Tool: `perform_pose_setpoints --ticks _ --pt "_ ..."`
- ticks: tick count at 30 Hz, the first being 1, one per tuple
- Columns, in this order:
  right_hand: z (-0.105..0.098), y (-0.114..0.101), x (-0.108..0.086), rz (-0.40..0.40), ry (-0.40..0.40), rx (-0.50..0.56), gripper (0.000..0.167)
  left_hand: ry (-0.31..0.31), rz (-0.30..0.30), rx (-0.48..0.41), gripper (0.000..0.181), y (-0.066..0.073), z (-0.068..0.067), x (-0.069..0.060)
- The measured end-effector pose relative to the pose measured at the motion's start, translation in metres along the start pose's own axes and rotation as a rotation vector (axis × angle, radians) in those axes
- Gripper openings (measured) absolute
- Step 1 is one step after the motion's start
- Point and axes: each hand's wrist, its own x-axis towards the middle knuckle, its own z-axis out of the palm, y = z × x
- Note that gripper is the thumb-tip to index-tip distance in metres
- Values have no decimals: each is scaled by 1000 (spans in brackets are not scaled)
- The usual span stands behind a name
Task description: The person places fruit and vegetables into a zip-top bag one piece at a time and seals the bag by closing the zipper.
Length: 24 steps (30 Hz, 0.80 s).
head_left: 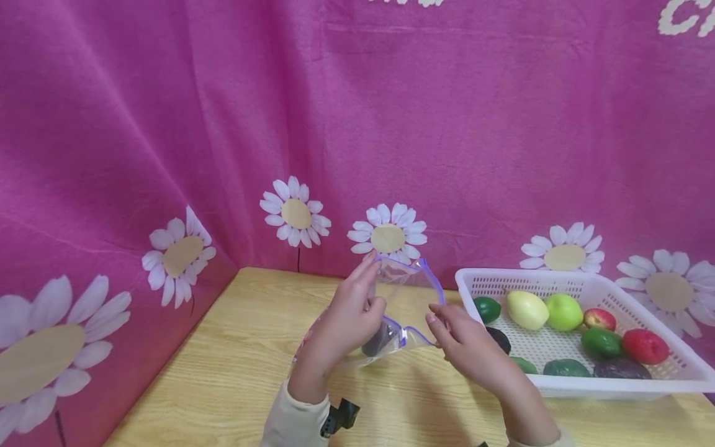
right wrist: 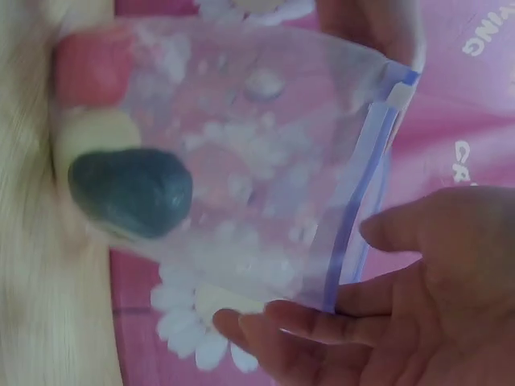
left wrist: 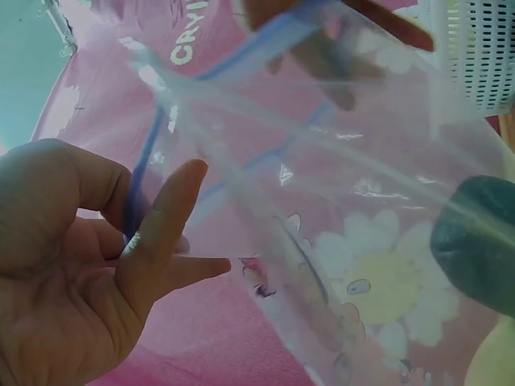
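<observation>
A clear zip bag (head_left: 404,288) with a blue-purple zip edge is held with its mouth spread between both hands. The left hand (head_left: 352,310) grips the left side of the mouth, its thumb and fingers around the edge (left wrist: 137,189). At the opposite side the right hand (head_left: 460,338) holds the rim between thumb and fingers, near the blue zip strip (right wrist: 354,201). Low in the bag lie a dark green-black fruit (right wrist: 133,193), a pale rounded one (right wrist: 100,129) and a red one (right wrist: 95,71). The dark fruit also shows in the left wrist view.
To the right, a white perforated basket (head_left: 586,386) holds several fruits, among them a yellow one (head_left: 527,310), a light green apple (head_left: 564,312) and a red one (head_left: 645,346). A pink flowered cloth (head_left: 447,136) hangs behind the wooden table (head_left: 223,372).
</observation>
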Motion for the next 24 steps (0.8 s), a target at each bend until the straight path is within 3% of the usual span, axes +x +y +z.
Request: perform_pose_setpoints --ticks 4,10,14,19,24 --pt "7 -6 -1 -36 32 136 53 -3 -29 13 62 1 1 0" --pt "10 -12 -1 -150 212 335 60 73 -12 -28 61 0 -2 1" --pt "5 -16 -1 -194 305 373 63 96 12 -92 61 0 -5 0" --pt "0 -11 1 -167 295 343 64 72 1 -134 62 1 -4 1" --pt "-1 -4 2 -125 248 309 64 118 4 -128 61 4 -4 -1"
